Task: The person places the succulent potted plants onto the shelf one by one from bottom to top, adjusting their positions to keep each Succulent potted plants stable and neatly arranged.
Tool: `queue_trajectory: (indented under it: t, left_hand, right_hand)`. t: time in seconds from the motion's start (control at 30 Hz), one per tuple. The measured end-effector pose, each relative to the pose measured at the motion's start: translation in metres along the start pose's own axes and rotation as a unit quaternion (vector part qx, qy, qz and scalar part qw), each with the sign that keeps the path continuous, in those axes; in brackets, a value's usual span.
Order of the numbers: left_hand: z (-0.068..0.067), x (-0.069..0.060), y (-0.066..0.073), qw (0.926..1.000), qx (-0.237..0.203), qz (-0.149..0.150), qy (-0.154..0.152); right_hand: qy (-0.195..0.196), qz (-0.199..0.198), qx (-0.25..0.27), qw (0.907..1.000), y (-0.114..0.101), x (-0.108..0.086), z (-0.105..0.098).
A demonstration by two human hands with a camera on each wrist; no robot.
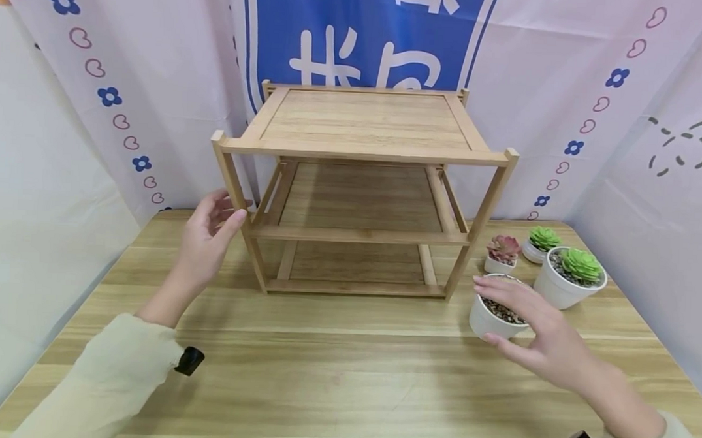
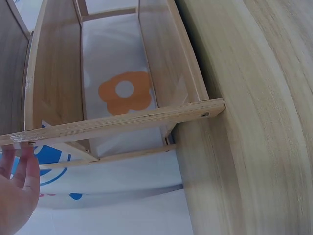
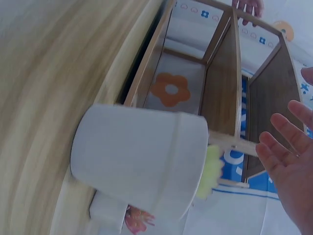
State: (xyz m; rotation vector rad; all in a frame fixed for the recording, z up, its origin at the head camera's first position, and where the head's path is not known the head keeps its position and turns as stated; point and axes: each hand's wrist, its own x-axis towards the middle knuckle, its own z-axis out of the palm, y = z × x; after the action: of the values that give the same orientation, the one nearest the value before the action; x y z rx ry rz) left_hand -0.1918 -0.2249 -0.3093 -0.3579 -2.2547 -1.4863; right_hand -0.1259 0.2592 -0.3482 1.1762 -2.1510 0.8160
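Note:
A three-tier wooden shelf rack (image 1: 350, 234) stands on the table. My left hand (image 1: 209, 229) holds its left front post, thumb in front and fingers reaching behind; those fingers (image 2: 32, 171) meet the post in the left wrist view. My right hand (image 1: 543, 332) hovers above a white flowerpot (image 1: 488, 320) filled with gravel, fingers spread and thumb apart. In the right wrist view the pot (image 3: 137, 156) is close, with a gap between it and the right hand (image 3: 293, 171). In the head view, the hand covers part of the pot's top.
Right of the rack stand a small pot with a reddish succulent (image 1: 504, 248), a small pot with a green succulent (image 1: 544, 238) and a larger white pot (image 1: 559, 290) with another green succulent. A printed curtain (image 1: 545, 77) hangs behind the table (image 1: 344, 375).

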Motion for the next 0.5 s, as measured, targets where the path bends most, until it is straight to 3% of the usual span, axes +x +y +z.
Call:
queue_trajectory:
  t: [0.23,0.4,0.5]
  left_hand:
    - [0.005,0.003,-0.004,0.9993,-0.030,0.023,0.004]
    - [0.006,0.007,-0.001,0.9985,-0.049,0.023,0.008]
    - [0.007,0.011,0.001,0.9973,-0.071,0.019,0.007]
  right_hand:
    - [0.035,0.002,-0.009,0.9993,0.014,0.001,-0.014]
    - [0.028,0.018,-0.016,0.9993,0.023,-0.005,-0.022]
    - [0.010,0.054,-0.008,0.9985,0.026,-0.010,-0.028]
